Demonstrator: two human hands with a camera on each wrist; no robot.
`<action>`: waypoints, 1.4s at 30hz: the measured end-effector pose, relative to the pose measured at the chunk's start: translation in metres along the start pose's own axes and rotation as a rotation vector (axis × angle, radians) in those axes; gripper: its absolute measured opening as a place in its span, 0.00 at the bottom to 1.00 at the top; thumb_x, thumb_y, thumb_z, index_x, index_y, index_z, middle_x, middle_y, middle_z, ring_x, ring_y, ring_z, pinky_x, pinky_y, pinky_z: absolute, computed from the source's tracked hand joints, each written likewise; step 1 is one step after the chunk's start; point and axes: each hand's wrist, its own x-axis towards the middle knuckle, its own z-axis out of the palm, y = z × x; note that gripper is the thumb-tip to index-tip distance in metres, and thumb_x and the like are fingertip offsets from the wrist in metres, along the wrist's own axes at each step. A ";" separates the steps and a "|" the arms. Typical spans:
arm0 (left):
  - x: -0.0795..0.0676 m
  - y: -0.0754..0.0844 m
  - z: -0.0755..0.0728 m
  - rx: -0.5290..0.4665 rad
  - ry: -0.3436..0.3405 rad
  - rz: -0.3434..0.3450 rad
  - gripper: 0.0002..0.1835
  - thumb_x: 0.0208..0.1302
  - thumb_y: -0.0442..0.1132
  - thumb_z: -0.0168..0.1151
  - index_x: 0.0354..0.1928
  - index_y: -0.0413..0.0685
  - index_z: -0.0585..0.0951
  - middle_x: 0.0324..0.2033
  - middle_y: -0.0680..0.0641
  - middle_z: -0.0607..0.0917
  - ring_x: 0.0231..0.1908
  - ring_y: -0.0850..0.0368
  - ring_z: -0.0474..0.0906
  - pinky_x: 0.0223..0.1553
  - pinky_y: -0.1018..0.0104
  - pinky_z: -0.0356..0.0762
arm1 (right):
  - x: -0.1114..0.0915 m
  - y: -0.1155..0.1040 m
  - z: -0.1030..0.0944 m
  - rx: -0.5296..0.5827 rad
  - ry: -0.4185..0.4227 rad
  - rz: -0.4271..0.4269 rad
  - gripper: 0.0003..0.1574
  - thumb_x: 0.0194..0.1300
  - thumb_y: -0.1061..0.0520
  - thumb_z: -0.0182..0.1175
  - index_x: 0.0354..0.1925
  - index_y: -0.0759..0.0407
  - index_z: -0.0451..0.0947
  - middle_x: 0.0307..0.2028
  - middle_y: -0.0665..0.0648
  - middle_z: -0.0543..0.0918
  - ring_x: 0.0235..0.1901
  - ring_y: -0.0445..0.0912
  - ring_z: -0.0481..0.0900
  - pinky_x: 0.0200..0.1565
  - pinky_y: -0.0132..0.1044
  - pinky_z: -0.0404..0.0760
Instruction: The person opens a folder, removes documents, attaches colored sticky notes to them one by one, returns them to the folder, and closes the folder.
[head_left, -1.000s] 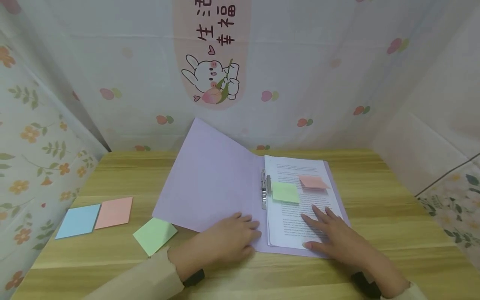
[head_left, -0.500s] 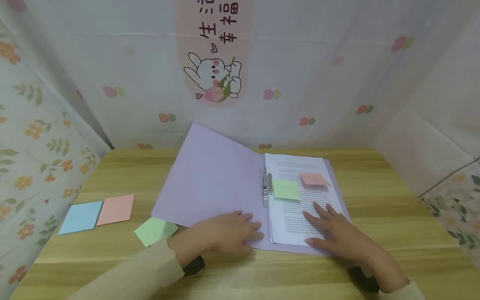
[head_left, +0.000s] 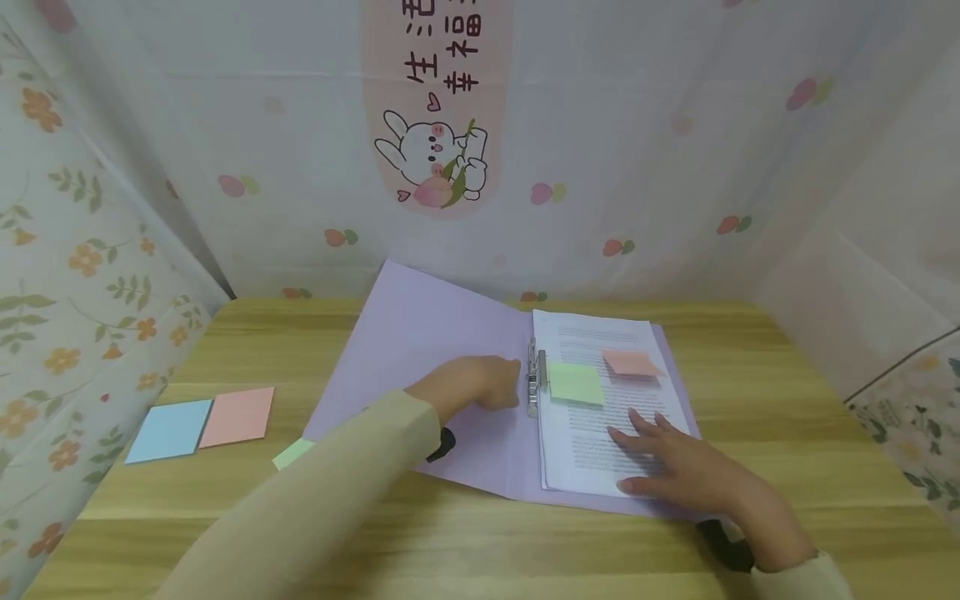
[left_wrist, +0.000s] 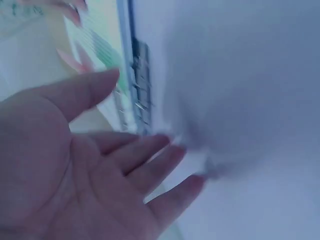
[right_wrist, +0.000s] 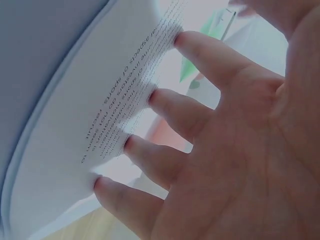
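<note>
A purple folder (head_left: 420, 333) lies open on the table, its left cover slightly raised at the far corner. Along its spine runs a metal lever clip (head_left: 533, 379), beside a stack of printed sheets (head_left: 592, 458). On the top sheet sit a green sticky note (head_left: 576, 384) and a pink sticky note (head_left: 632, 363). My left hand (head_left: 487, 382) is over the inner left cover, just left of the clip; the left wrist view shows its fingers loosely extended, holding nothing. My right hand (head_left: 678, 467) rests spread on the lower right of the sheets, fingertips (right_wrist: 182, 39) touching the paper.
At the table's left lie a blue sticky pad (head_left: 168, 431) and a pink sticky pad (head_left: 237, 417). A green sticky pad (head_left: 292, 452) is partly hidden by the folder cover and my left sleeve (head_left: 322, 500). A patterned cloth (head_left: 637, 150) hangs behind the table (head_left: 765, 400).
My left hand has moved from the folder's lower edge up and across the left cover toward the metal clip. The right hand stays on the sheets.
</note>
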 end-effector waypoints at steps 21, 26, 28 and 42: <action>0.066 -0.001 -0.001 -0.151 0.258 -0.038 0.23 0.74 0.33 0.52 0.69 0.41 0.70 0.54 0.43 0.81 0.45 0.52 0.75 0.49 0.62 0.74 | 0.003 -0.007 -0.002 -0.021 -0.023 0.038 0.47 0.59 0.30 0.66 0.70 0.47 0.73 0.75 0.68 0.64 0.71 0.80 0.55 0.61 0.76 0.65; 0.059 0.001 -0.004 -0.157 0.296 -0.019 0.26 0.74 0.33 0.51 0.72 0.40 0.67 0.61 0.42 0.80 0.48 0.52 0.76 0.51 0.61 0.76 | 0.001 -0.008 -0.003 -0.016 -0.022 0.044 0.46 0.59 0.30 0.65 0.70 0.47 0.73 0.75 0.68 0.63 0.71 0.79 0.55 0.62 0.76 0.64; 0.053 0.003 -0.004 -0.156 0.312 0.002 0.26 0.75 0.34 0.50 0.73 0.40 0.65 0.63 0.41 0.80 0.48 0.52 0.77 0.51 0.61 0.77 | 0.000 -0.007 -0.003 -0.022 -0.022 0.045 0.46 0.59 0.30 0.66 0.70 0.47 0.73 0.75 0.68 0.63 0.71 0.80 0.55 0.62 0.75 0.65; -0.005 0.016 0.016 -0.049 0.382 0.160 0.21 0.77 0.37 0.52 0.68 0.42 0.72 0.53 0.45 0.86 0.41 0.56 0.79 0.41 0.67 0.77 | 0.001 -0.006 -0.003 -0.043 -0.023 0.035 0.47 0.59 0.29 0.65 0.70 0.47 0.72 0.74 0.69 0.63 0.70 0.80 0.56 0.60 0.75 0.67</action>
